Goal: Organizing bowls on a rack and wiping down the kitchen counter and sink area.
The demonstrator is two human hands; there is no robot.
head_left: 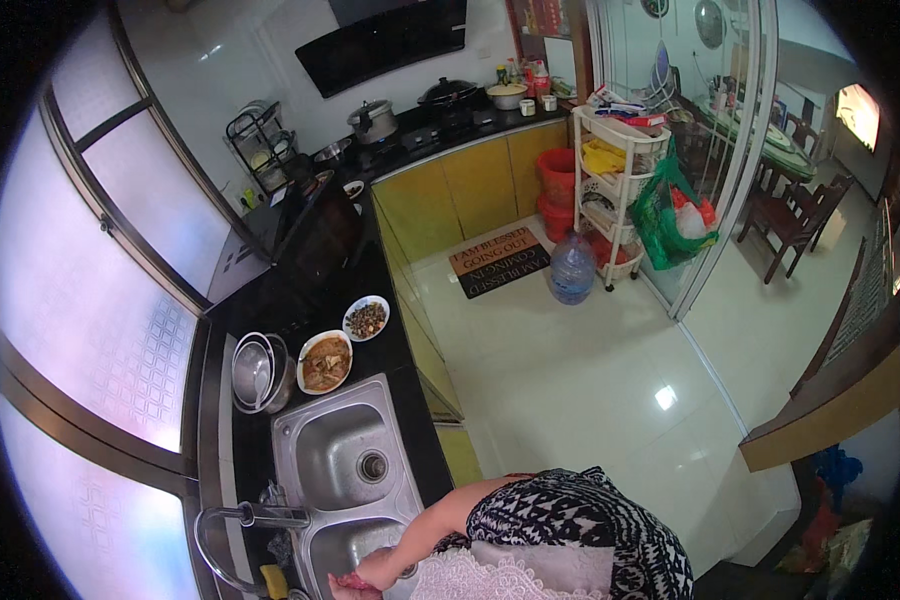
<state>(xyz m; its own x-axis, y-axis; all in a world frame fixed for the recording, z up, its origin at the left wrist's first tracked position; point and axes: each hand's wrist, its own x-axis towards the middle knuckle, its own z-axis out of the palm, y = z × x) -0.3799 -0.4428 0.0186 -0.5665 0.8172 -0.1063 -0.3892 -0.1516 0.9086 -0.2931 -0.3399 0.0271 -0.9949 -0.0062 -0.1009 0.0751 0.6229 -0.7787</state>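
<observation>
My right hand [371, 571] reaches down over the near basin [341, 551] of a steel double sink. Something reddish shows at its fingers, cut by the lower picture edge; whether it is held cannot be told. My left hand is out of view. A chrome gooseneck faucet [274, 515] arches over the sink from the window side. Beside it lies a yellow sponge [274, 581]. The far basin [337, 457] shows its drain strainer [373, 466]. Beyond the sink stand a bowl of reddish-brown stew [325, 361] and a plate of small dark pieces [366, 319].
Nested steel bowls [262, 373] stand by the window. A dish rack [261, 150], a pressure cooker [373, 121] and a lidded wok [448, 91] are farther off. On the floor are a doormat [500, 261], a water jug [572, 270] and a wheeled shelf cart [621, 142].
</observation>
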